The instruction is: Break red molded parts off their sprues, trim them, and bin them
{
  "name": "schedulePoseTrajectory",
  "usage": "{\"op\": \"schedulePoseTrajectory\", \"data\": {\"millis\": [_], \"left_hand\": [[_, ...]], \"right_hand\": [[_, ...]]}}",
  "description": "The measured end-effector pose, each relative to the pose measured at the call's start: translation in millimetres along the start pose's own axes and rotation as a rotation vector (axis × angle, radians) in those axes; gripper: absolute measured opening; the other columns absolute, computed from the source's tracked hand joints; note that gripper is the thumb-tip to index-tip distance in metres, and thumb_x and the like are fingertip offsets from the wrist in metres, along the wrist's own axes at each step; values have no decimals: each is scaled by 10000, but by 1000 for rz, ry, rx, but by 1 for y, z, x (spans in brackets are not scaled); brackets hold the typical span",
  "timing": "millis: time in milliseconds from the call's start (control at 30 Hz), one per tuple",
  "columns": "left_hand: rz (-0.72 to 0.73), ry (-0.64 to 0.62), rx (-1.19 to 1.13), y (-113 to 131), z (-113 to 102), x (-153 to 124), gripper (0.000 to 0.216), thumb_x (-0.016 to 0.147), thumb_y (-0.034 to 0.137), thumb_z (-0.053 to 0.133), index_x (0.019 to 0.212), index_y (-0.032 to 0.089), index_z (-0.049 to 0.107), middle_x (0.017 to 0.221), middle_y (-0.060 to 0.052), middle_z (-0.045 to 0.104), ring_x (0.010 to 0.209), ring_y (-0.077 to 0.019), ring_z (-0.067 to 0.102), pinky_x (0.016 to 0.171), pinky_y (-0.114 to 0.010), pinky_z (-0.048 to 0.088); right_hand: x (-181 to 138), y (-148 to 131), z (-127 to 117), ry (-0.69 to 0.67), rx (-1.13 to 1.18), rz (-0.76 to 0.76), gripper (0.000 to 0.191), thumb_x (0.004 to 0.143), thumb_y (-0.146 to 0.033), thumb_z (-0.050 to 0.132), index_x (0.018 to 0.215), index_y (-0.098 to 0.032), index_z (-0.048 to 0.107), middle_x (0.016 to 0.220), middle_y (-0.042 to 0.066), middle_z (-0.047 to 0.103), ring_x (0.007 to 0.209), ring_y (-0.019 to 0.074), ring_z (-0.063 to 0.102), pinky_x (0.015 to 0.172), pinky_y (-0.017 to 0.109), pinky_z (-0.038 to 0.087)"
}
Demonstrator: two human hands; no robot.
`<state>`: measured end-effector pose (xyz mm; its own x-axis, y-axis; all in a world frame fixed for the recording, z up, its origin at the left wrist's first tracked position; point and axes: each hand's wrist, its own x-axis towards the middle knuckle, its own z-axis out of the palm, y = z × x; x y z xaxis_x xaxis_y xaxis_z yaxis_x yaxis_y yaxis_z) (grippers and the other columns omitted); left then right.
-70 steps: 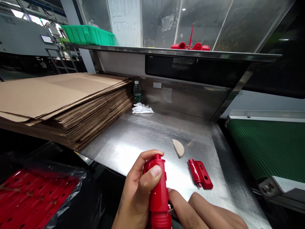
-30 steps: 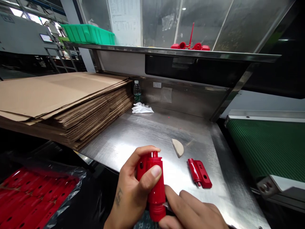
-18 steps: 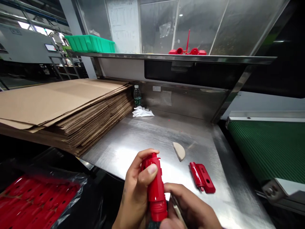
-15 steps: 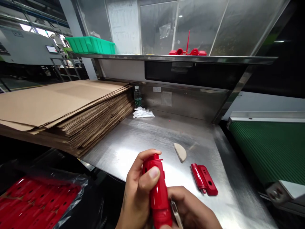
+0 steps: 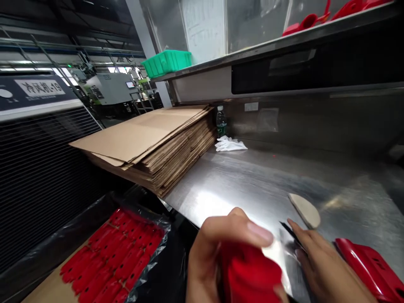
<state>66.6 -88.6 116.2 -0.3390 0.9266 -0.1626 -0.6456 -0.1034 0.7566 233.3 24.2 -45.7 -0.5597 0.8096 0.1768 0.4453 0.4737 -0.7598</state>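
Close to the camera, my left hand (image 5: 210, 244) is wrapped around a red plastic part (image 5: 251, 273), its outline blurred by motion. To the right, my right hand (image 5: 330, 265) grips a slim blade-like tool (image 5: 290, 232), whose dark pointed end juts past the fingers. This hand is apart from the red part, low over the steel bench (image 5: 252, 181). Just beyond its fingertips lies a pale half-round pad (image 5: 305, 210). Another red plastic part (image 5: 374, 269) rests on the bench at the right edge, partly cut off by the frame.
A lined box (image 5: 151, 261) at lower left holds rows of red parts (image 5: 113, 256). Stacked cardboard sheets (image 5: 151, 130) cover the bench's left side, beside a water bottle (image 5: 221, 120) and white gloves (image 5: 230, 144). Above, a shelf (image 5: 217, 61) carries a green bin (image 5: 167, 62) and red pieces (image 5: 307, 22).
The view has swung left, showing more of the lined box. My right hand with the tool has come away from the red part to the right. My left hand still grips the part, now tilted.
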Motion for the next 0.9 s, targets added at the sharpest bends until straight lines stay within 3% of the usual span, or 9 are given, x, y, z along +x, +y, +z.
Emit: {"op": "schedulePoseTrajectory", "data": {"millis": [67, 167, 267, 367, 467, 533, 700, 800, 900], "left_hand": [[-119, -122, -285, -9, -15, 23, 343, 730, 521, 766, 945, 274, 660, 699, 43, 485, 368, -29, 414, 318, -141, 239], [-326, -14, -483, -26, -30, 52, 275, 964, 458, 498, 1041, 205, 575, 678, 50, 396, 406, -18, 362, 325, -95, 193], [-229, 54, -428, -38, -33, 63, 236, 1007, 404, 424, 1106, 219, 532, 711, 53, 383, 416, -29, 349, 331, -120, 213], [-107, 4, -325, -39, -30, 59, 221, 981, 389, 475, 1120, 232, 546, 759, 49, 414, 422, -23, 360, 347, -131, 218], [-45, -30, -222, -35, -26, 53, 220, 960, 371, 509, 1123, 238, 573, 811, 48, 439, 434, -9, 388, 395, -145, 251], [-17, -43, -169, -33, -24, 50, 225, 952, 367, 521, 1127, 243, 588, 844, 43, 460, 447, -8, 409, 428, -158, 278], [24, -71, -120, -34, -29, 45, 234, 939, 356, 536, 1137, 245, 592, 804, 34, 496, 449, -29, 419, 432, -171, 279], [35, -43, -113, -35, -32, 44, 238, 925, 339, 570, 1142, 241, 585, 751, 39, 501, 445, -37, 417, 427, -171, 284], [52, -1, -70, -35, -33, 45, 273, 906, 342, 603, 1159, 241, 581, 721, 43, 496, 453, -50, 416, 436, -180, 307]], "right_hand": [[17, 13, 11, 0, -196, -10, 560, 814, -257, 551, 1373, -291, 563, 1055, 103, 690, 988, 281, 674, 861, 415, 588], [34, 26, 9, -3, -379, -3, 541, 876, -205, 397, 1397, -242, 538, 1130, 115, 671, 1055, 261, 647, 934, 409, 554], [40, 23, -14, 31, -472, 65, 523, 961, -299, 308, 1450, -194, 461, 1237, 124, 617, 1139, 264, 592, 973, 406, 523], [48, 8, -40, 119, -627, 253, 595, 988, -471, 270, 1462, -141, 412, 1281, 172, 555, 1135, 368, 544, 926, 506, 500], [66, 2, -56, 103, -759, 402, 569, 978, -479, 310, 1265, -68, 578, 1162, 231, 587, 1046, 446, 558, 846, 561, 470], [79, 5, -58, 51, -790, 430, 452, 968, -436, 394, 1078, -79, 647, 1085, 216, 615, 1017, 405, 590, 830, 534, 477], [85, 6, -53, 75, -673, 370, 315, 926, -297, 476, 1158, -92, 528, 1084, 197, 643, 1009, 339, 630, 830, 486, 509], [57, -15, -55, 139, -464, 227, 410, 960, -377, 421, 1314, -178, 365, 1172, 143, 648, 1010, 268, 667, 846, 395, 549], [15, -49, -54, 270, -168, -16, 478, 935, -503, 510, 1342, -289, 379, 1258, 70, 631, 1086, 206, 669, 857, 280, 571]]}}
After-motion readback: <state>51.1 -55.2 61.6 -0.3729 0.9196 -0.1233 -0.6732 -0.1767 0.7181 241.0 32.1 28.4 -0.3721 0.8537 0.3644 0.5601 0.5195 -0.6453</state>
